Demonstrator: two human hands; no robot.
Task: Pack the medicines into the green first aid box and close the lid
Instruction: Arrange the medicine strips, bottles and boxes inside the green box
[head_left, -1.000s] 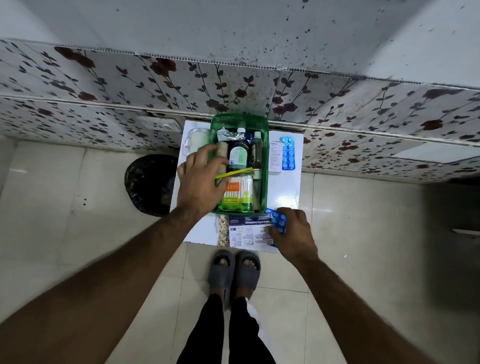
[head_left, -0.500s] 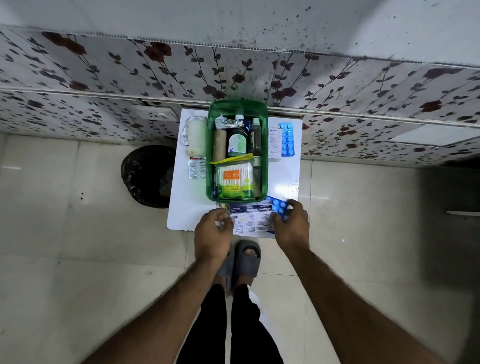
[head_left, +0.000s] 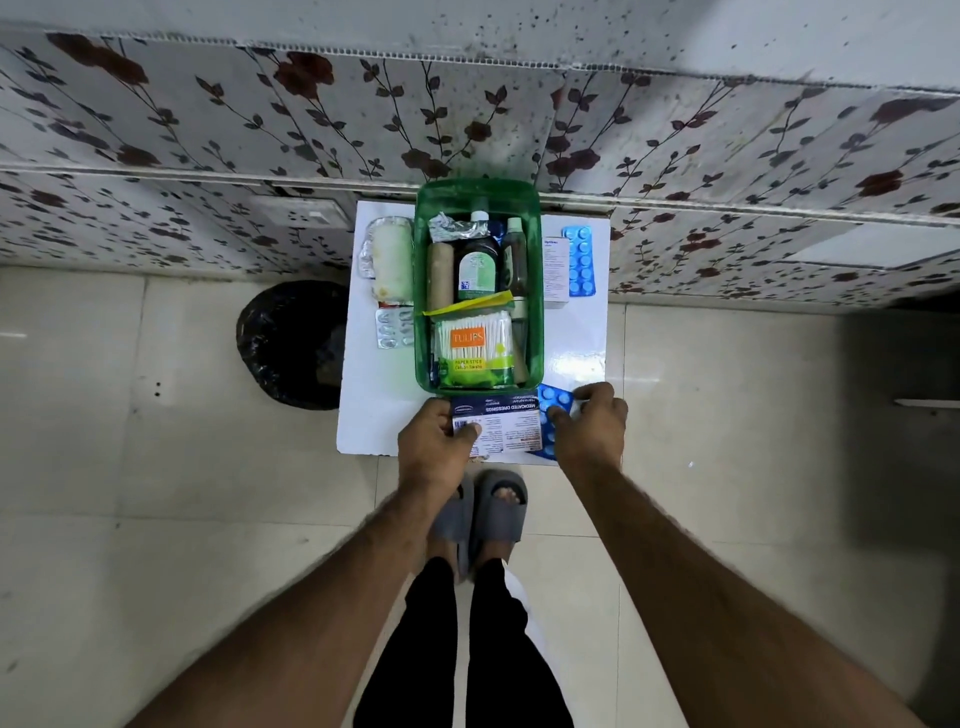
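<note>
The open green first aid box (head_left: 423, 291) stands on a small white table (head_left: 371, 410), holding bottles, a roll and a pack of cotton swabs (head_left: 474, 351). In front of the box lies a medicated dressings packet (head_left: 504, 423). My left hand (head_left: 434, 447) grips the packet's left end with the thumb on top. My right hand (head_left: 592, 423) pinches a blue blister strip (head_left: 553, 402) lying beside and partly under the packet. The lid is not clearly seen.
Left of the box lie a white bandage roll (head_left: 392, 260) and a silver blister strip (head_left: 392, 328). Right of it are a white carton (head_left: 555, 270) and another blue blister strip (head_left: 579, 260). A black bin (head_left: 291, 343) stands left of the table, a flowered wall behind.
My left hand left the box, came down to the table's front edge and took hold of the dressings packet. My right hand stayed on the blue blister strip.
</note>
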